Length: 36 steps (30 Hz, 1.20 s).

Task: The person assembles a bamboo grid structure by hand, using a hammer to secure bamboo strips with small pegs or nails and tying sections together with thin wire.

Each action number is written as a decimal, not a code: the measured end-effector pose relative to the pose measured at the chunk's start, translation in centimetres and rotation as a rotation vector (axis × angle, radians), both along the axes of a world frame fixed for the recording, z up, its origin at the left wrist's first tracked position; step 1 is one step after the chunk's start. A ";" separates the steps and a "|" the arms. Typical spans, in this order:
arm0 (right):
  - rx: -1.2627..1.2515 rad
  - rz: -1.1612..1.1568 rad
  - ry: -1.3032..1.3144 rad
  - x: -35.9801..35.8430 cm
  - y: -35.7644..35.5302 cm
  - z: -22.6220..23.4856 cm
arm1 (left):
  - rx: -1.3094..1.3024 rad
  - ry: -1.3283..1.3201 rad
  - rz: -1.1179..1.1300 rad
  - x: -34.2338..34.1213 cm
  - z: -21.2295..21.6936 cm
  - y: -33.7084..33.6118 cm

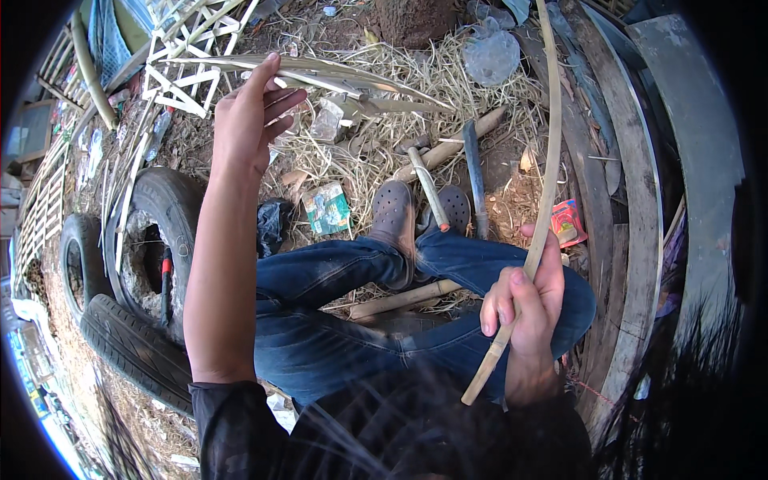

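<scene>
My right hand is closed around a long, pale bamboo strip. The strip's lower end hangs in front of my thigh, and the upper part runs out past the top of the view. My left hand reaches forward at upper left with its fingers apart. It overlaps a loose bundle of thin bamboo strips; whether it touches them I cannot tell. Between my feet, a short bamboo stick lies against a thicker bamboo piece. Next to it lies a long blue-grey tool or bar.
Old tyres stand at left, a red-and-black handle inside one. A bamboo lattice frame is at upper left. Weathered planks line the right side. Straw, a green packet, a red packet and plastic bags litter the ground.
</scene>
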State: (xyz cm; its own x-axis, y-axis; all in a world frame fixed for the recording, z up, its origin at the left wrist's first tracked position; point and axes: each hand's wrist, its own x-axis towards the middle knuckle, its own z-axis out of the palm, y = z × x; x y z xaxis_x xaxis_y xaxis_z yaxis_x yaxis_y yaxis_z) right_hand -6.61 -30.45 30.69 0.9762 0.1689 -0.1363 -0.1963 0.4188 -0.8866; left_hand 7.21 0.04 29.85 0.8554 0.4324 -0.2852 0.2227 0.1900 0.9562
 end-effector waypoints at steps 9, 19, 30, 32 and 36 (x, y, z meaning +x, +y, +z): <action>-0.009 -0.030 0.019 -0.3 -2.0 -0.7 | 0.117 0.123 -0.121 -0.9 0.3 -2.0; -0.013 -0.016 0.060 -0.4 -3.0 -0.9 | -0.031 0.012 0.108 -3.3 -2.7 2.8; 0.006 0.015 0.061 0.3 -2.5 -1.3 | -0.118 0.108 0.275 -8.8 -4.3 10.5; 0.003 0.020 0.078 0.5 -2.6 -1.6 | -0.119 0.119 0.289 -9.3 -4.8 10.9; -0.019 0.063 0.097 1.0 -2.4 -2.2 | -0.172 0.129 0.294 -10.9 -8.2 14.5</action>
State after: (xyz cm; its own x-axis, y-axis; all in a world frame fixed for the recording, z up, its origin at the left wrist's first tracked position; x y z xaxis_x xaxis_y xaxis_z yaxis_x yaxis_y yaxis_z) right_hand -5.65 -32.82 28.48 0.9456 0.2261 -0.2339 -0.3074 0.3860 -0.8697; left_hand -3.69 14.53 21.64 0.6539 0.5910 -0.4723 0.2514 0.4190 0.8725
